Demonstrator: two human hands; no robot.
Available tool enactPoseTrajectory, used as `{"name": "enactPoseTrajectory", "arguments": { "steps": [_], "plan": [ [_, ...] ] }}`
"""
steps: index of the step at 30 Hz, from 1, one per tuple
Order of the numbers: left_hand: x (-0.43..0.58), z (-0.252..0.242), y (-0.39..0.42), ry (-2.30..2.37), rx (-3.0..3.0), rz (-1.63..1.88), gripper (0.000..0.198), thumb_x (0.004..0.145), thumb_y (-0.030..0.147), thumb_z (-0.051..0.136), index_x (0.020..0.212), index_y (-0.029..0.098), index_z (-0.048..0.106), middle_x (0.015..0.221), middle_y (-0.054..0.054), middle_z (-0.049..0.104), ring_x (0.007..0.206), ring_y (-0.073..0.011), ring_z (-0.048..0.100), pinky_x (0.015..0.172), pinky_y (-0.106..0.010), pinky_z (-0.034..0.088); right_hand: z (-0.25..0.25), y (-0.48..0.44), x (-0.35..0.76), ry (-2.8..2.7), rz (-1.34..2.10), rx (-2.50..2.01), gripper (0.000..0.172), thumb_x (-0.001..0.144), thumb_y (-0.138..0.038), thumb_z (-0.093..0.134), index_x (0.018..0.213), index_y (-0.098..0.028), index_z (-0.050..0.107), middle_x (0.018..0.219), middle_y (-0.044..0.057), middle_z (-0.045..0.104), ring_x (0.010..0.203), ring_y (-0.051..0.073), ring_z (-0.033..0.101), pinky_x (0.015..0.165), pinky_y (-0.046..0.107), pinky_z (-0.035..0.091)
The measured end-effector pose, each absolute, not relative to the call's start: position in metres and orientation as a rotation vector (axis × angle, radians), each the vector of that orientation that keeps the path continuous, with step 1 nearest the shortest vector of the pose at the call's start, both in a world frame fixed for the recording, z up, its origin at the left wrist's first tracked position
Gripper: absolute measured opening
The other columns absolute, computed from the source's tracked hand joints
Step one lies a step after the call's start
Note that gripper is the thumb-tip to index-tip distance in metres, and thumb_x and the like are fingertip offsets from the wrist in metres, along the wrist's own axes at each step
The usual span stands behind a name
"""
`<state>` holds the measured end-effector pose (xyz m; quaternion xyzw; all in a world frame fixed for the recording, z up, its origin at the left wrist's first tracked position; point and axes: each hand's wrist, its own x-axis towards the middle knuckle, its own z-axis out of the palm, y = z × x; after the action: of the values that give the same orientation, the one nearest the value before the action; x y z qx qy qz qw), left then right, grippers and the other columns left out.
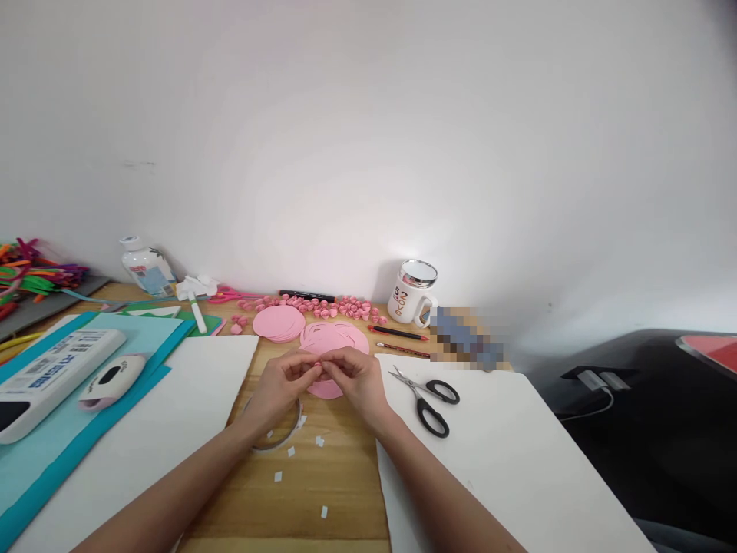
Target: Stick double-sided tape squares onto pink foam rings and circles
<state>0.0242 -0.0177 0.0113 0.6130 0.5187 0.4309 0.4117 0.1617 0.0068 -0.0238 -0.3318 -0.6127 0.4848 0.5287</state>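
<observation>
Over the middle of the wooden table, my left hand (286,384) and my right hand (358,384) meet with fingertips pinched together. Whatever small thing they hold is mostly covered by the fingers; a trace of pink shows there. Just behind and under them lie overlapping pink paper circles (352,336), some cut into. A neat stack of pink circles (279,324) sits to the left. Several small rolled pink paper pieces (352,307) line the wall. Partly beneath my left hand rests a tape roll (299,421), with small white squares (278,476) scattered nearby.
Black-handled scissors (431,417) lie on white paper (489,476) at right. Behind are a white mug (403,299) and two pencils (397,332). On the left are white paper (166,430), blue sheets (155,330), a white device (57,376) and a bottle (147,269).
</observation>
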Motion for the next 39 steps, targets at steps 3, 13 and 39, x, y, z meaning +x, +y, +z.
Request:
{"name": "enactPoseTrajectory", "arguments": {
  "steps": [3, 13, 39],
  "plan": [
    [0.0257, 0.0125, -0.0197, 1.356, 1.477, 1.152, 0.023, 0.069, 0.030, 0.059, 0.087, 0.017, 0.067, 0.083, -0.004, 0.068, 0.075, -0.0188, 0.062, 0.064, -0.027, 0.051, -0.0243, 0.0071, 0.1606, -1.404, 1.219, -0.791, 0.012, 0.072, -0.027, 0.059, 0.079, -0.019, 0.064, 0.071, 0.002, 0.065, 0.061, 0.015, 0.063, 0.063, 0.029, 0.055],
    [0.0243, 0.0094, -0.0211, 1.349, 1.380, 1.242, 0.020, 0.065, 0.032, 0.064, 0.076, 0.016, 0.064, 0.071, -0.003, 0.068, 0.066, -0.0178, 0.064, 0.059, -0.025, 0.053, -0.0226, 0.0081, 0.1609, -1.278, 1.305, -0.828, 0.018, 0.066, -0.029, 0.065, 0.078, -0.017, 0.062, 0.071, 0.003, 0.067, 0.064, 0.018, 0.066, 0.065, 0.032, 0.055],
    [0.0264, 0.0046, -0.0209, 1.365, 1.678, 1.312, 0.013, 0.072, 0.027, 0.058, 0.078, 0.018, 0.065, 0.081, -0.004, 0.065, 0.076, -0.0166, 0.059, 0.065, -0.025, 0.049, -0.0223, -0.0011, 0.1590, -1.566, 0.840, -0.991, 0.013, 0.072, -0.020, 0.053, 0.081, -0.018, 0.061, 0.075, 0.004, 0.064, 0.063, 0.014, 0.062, 0.060, 0.026, 0.054]
  ]
}}
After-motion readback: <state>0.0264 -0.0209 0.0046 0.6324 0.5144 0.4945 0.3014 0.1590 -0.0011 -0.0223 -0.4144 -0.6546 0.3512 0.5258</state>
